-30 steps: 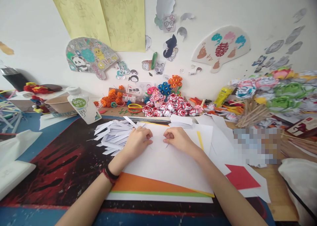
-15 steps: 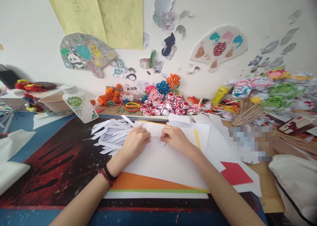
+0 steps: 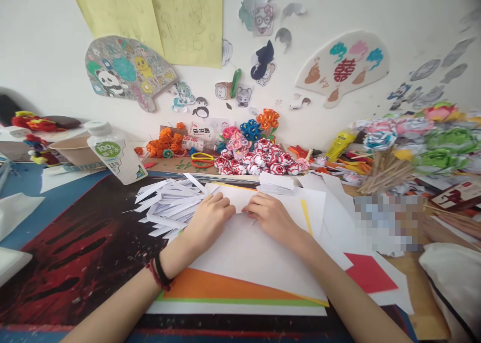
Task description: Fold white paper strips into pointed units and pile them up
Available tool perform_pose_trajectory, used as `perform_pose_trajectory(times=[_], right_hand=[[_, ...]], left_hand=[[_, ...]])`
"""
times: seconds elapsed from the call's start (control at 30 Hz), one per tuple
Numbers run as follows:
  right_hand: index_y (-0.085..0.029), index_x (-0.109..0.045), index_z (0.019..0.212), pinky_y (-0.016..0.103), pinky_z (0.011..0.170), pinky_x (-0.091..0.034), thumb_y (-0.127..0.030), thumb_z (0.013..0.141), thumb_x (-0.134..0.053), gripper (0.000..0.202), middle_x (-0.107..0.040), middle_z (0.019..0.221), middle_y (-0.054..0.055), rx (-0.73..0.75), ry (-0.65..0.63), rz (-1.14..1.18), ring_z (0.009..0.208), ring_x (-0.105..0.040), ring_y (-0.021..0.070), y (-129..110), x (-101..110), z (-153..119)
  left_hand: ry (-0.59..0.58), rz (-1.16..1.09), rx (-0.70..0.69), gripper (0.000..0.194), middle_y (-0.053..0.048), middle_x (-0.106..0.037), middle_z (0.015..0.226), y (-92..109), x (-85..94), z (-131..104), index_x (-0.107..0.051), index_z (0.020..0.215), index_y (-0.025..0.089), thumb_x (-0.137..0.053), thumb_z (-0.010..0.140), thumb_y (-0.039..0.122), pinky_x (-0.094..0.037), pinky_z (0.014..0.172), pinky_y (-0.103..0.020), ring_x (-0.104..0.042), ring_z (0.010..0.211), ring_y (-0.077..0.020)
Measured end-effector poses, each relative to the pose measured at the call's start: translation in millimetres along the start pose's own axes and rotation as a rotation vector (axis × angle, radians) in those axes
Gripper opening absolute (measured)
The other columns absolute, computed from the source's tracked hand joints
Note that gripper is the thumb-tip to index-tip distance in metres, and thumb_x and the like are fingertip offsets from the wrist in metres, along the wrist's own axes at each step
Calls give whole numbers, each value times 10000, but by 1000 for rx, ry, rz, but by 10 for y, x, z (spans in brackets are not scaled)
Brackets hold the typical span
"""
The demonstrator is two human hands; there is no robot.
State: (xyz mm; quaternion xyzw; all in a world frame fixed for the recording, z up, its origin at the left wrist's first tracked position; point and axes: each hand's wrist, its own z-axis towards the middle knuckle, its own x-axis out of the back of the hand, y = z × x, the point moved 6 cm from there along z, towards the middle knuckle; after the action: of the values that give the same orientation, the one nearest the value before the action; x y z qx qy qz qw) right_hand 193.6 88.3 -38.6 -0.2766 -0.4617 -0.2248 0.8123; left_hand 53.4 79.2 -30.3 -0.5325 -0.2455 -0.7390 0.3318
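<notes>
My left hand [image 3: 212, 218] is closed, its fingertips pinched on a white piece of paper [image 3: 239, 216] above the white paper sheet [image 3: 244, 255]. Facing it across a small gap, my right hand [image 3: 272, 215] is curled in the same way at the paper's other side. The piece blends into the sheet beneath, so its full outline is hard to make out. A heap of narrow white paper strips [image 3: 169, 203] lies just left of my left hand. Orange paper [image 3: 225, 285] shows under the sheet.
A white bottle [image 3: 114, 155] stands at back left beside a paper bowl [image 3: 75, 150]. Red-and-white paper flowers [image 3: 263, 157] sit along the wall, near yellow-handled scissors [image 3: 203, 157]. Red paper [image 3: 370, 273] and a white stack [image 3: 276, 183] lie right. Another person's hand [image 3: 451, 228] shows at far right.
The view has shifted slightly. My fingers have rolled inward over the white paper piece, and its curved edge, visible between the hands before, is now mostly hidden.
</notes>
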Motion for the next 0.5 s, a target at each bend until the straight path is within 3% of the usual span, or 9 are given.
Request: perform_pose_trajectory(times=[0.33, 0.5], right_hand=[[-167, -715, 1003, 298, 653, -337, -42, 900, -503, 267, -565, 728, 36, 33, -31, -149, 731, -488, 179, -81, 2, -36], [-158, -719, 921, 300, 624, -312, -85, 936, -469, 261, -536, 692, 29, 43, -30, -165, 683, -460, 171, -109, 13, -45]], left_hand=[[-28, 95, -73, 143, -18, -591, 771, 68, 17, -54, -652, 1014, 209, -551, 917, 179, -309, 689, -345, -498, 769, -205], [-28, 113, -76, 131, -13, -581, 758, 83, 16, -64, -653, 974, 212, -542, 920, 170, -298, 683, -349, -493, 755, -204]])
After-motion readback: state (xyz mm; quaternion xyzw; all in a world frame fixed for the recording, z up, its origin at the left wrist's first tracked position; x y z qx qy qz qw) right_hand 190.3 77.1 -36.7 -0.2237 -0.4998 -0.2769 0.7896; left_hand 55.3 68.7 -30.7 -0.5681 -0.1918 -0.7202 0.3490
